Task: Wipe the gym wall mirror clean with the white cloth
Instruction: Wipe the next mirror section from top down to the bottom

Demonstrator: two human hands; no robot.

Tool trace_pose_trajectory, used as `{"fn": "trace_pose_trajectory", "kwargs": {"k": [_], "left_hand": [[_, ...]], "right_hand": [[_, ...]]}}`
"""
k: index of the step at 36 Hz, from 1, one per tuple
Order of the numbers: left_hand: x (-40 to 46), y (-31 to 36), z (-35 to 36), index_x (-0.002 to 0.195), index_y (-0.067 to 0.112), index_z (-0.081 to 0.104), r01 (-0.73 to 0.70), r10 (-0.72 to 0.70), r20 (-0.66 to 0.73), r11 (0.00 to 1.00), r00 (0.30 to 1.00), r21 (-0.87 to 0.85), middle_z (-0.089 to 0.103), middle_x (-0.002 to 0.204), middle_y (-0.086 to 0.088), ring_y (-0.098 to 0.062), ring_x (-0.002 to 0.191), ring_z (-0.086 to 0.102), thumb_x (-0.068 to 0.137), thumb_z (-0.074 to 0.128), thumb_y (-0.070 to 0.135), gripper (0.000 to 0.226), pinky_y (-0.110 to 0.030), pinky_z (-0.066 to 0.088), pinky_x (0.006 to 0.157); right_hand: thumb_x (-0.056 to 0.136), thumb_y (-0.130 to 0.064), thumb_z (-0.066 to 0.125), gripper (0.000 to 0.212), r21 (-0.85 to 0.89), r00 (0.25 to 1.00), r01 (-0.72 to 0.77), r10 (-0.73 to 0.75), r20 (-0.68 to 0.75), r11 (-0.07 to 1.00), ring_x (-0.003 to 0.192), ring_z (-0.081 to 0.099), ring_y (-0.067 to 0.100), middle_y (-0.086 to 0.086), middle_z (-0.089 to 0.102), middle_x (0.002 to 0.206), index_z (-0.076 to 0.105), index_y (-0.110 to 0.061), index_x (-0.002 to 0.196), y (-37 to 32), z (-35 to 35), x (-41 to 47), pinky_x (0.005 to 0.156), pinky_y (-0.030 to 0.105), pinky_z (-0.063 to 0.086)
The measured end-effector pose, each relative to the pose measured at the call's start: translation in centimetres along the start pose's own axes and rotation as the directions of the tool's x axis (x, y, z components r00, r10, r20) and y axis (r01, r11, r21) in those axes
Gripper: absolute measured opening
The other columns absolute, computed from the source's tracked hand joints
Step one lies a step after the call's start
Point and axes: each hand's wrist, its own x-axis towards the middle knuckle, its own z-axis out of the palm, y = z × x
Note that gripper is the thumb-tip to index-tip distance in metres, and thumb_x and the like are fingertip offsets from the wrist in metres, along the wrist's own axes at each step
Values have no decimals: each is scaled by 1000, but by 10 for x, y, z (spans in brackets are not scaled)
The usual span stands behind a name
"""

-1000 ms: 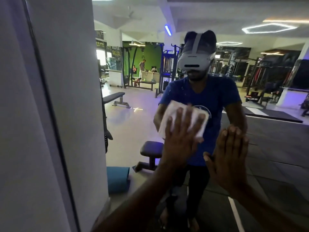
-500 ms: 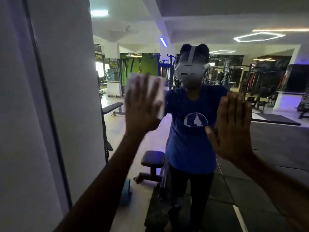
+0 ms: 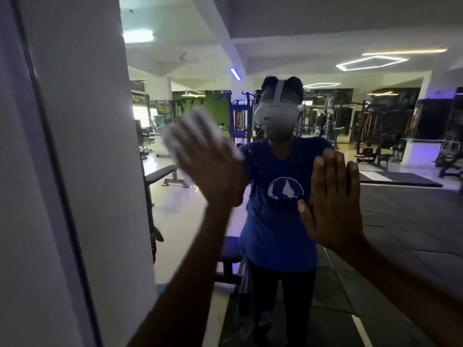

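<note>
My left hand [image 3: 213, 169] presses the white cloth [image 3: 186, 132] flat against the mirror [image 3: 400, 221] with straight, spread fingers; both are blurred. My right hand [image 3: 333, 204], well to the right of the cloth, lies open-palmed on the glass, fingers straight and together, gripping nothing.

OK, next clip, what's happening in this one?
A person stands at a gym wall mirror, wiping it. The left hand presses a white cloth flat against the glass, up near the mirror's left edge; hand and cloth are motion-blurred. The right hand rests open and flat on the glass beside it, holding nothing. The person's reflection and the gym floor show in the mirror.
</note>
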Motion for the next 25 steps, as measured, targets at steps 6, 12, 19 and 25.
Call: {"fn": "trace_pose_trajectory", "kwargs": {"k": [6,12,19,25], "left_hand": [[-15,-19,7,169,28,11,-685,684,253,722,684,-100,8,175,-13,-33,163,-1,110,34,49,66,-53,6,130],[-23,18,-3,168,16,19,-126,129,125,992,984,-26,11,174,-20,-39,162,8,110,24,45,65,-57,15,129],[-5,-43,9,166,16,20,-431,436,159,900,886,-65,16,172,-20,-38,160,17,111,28,41,62,-56,17,129],[-76,17,-5,168,20,12,-426,477,303,877,825,-220,-2,175,-14,-36,162,-1,109,33,48,69,-57,7,130]], "right_hand": [[99,-43,50,90,-16,999,12,-13,-29,1000,162,4,46,29,5,173,14,8,164,-1,-3,-2,126,69,16],[99,-46,47,92,-52,1000,-7,8,1,999,162,2,44,28,-1,174,10,7,165,-2,-3,-1,127,67,16],[99,-45,47,90,-49,999,10,-12,-51,999,163,3,43,27,2,174,14,7,164,-2,-4,-1,129,64,15],[99,-46,47,89,-71,998,3,-8,-70,997,163,2,41,28,5,174,16,7,164,-4,-5,0,130,61,11]]}}
